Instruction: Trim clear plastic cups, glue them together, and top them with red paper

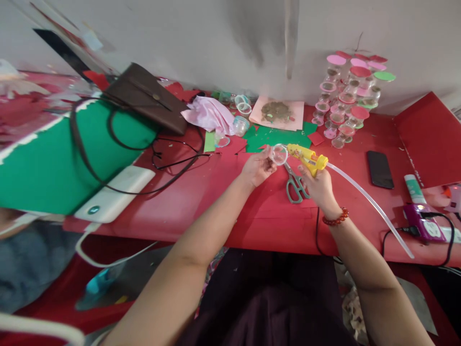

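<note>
My left hand (258, 167) pinches a small clear plastic cup (279, 154) by its side, its round rim turned toward me. In my right hand (319, 185) is a yellow hot glue gun (306, 157), its nozzle at the cup's rim. Whether the nozzle touches the rim I cannot tell. A long clear glue stick (374, 204) sticks out of the gun's back and curves down to the right. Below the gun, on red paper (259, 204), lies a pair of scissors (295, 185), partly hidden by my right hand.
Stacked clear cups with coloured paper discs (347, 98) stand at the back right. A phone (380, 169), a glue tube (415, 189) and a purple power socket (423, 223) lie rightward. Leftward are a brown bag (144, 96) with a looping strap and a white power bank (115, 194).
</note>
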{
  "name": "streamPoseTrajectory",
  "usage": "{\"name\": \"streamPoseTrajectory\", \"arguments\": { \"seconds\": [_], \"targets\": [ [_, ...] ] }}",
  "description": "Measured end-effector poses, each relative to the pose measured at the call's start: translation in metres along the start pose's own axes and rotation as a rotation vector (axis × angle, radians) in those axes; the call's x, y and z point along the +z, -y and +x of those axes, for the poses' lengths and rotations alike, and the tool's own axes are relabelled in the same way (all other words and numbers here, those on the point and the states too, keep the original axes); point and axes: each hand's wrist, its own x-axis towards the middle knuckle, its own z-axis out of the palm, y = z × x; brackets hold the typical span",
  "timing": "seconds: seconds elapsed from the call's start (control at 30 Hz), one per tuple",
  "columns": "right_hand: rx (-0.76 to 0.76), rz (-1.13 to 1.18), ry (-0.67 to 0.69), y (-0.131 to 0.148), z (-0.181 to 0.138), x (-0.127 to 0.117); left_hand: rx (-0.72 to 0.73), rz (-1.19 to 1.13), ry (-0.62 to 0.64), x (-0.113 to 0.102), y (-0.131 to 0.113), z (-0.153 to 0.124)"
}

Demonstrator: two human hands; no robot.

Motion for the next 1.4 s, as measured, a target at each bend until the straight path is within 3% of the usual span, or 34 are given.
{"name": "streamPoseTrajectory", "arguments": {
  "seconds": [1.03, 1.4],
  "targets": [
    [0.017, 0.01, 0.0, -0.0012, 0.0006, -0.0005, 0.019, -0.059, -0.045, 0.0027, -0.0052, -0.0024],
    [0.034, 0.012, 0.007, -0.0004, 0.0008, -0.0002, 0.006, -0.025, 0.05, -0.0028, -0.0007, -0.0002]
  ]
}}
